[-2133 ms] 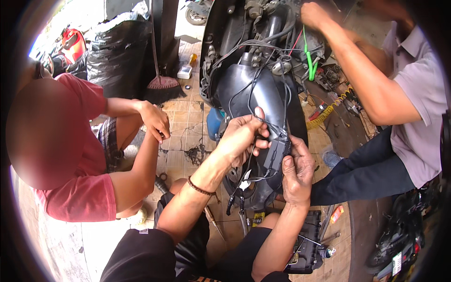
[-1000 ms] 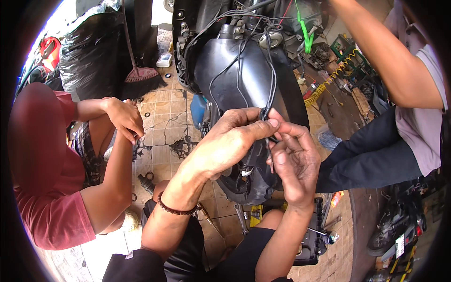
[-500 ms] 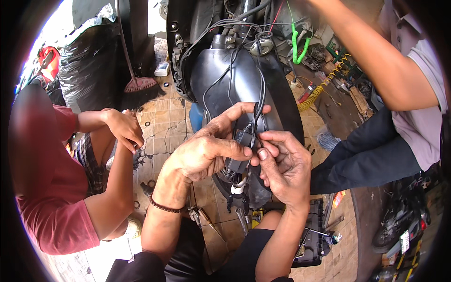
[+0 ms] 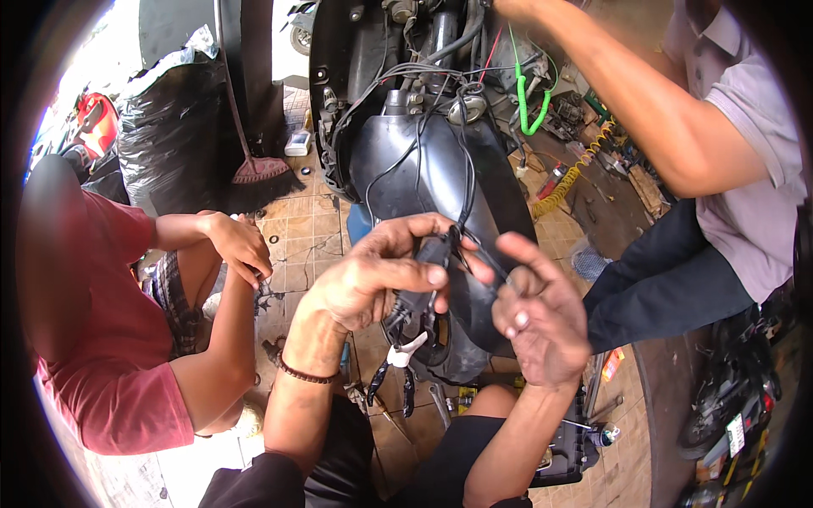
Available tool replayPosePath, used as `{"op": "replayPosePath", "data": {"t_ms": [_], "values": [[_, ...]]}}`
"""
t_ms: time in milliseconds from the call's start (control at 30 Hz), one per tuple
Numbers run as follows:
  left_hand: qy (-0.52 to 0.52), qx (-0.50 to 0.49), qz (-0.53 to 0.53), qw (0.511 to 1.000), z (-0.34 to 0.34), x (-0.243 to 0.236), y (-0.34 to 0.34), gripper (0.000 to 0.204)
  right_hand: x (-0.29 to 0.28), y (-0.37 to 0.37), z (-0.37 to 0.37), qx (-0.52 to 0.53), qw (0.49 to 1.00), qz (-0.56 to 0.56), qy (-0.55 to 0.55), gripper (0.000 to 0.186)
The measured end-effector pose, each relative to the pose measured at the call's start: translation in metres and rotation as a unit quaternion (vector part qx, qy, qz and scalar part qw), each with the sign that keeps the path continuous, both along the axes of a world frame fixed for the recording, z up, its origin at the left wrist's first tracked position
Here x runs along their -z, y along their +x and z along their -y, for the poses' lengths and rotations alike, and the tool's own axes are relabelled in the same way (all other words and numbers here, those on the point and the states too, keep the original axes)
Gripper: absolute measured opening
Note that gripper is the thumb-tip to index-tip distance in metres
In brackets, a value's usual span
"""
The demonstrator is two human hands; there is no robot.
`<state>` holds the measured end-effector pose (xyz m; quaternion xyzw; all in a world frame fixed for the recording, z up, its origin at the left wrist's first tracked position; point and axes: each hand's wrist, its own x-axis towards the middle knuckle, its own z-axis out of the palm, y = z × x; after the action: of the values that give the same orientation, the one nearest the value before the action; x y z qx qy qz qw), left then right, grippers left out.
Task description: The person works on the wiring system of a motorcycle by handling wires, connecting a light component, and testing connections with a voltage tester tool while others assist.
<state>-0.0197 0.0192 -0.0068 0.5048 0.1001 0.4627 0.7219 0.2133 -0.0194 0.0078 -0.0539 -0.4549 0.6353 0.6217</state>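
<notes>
Pinching a black module (image 4: 413,302), left hand (image 4: 368,284) holds it left of right hand (image 4: 549,326), whose grip is unclear.

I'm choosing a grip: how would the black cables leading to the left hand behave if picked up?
The cables would probably be floppy, since they run in loose curves. They look thin, so each is likely light. They may also tug rather than lift free, as they lead into the left hand.

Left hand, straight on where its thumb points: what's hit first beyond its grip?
Probably the right hand, past the black box the left hand holds; depth is unclear here, so it might slip past.
</notes>
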Motion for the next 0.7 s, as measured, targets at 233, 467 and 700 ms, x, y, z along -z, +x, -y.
{"op": "replayPosePath", "data": {"t_ms": [233, 467, 700], "values": [[-0.028, 0.015, 0.032, 0.999, 0.001, 0.002, 0.006, 0.067, 0.005, 0.023, 0.003, 0.008, 0.999, 0.035, -0.018, 0.022], [-0.034, 0.002, 0.054, 0.998, 0.001, 0.0, -0.002, 0.084, -0.007, 0.095, 0.023, -0.012, 0.973, -0.201, 0.114, 0.074], [-0.039, 0.005, 0.062, 0.997, -0.004, 0.005, -0.006, 0.079, 0.001, 0.183, 0.062, 0.363, 0.891, -0.233, 0.142, 0.071]]}}
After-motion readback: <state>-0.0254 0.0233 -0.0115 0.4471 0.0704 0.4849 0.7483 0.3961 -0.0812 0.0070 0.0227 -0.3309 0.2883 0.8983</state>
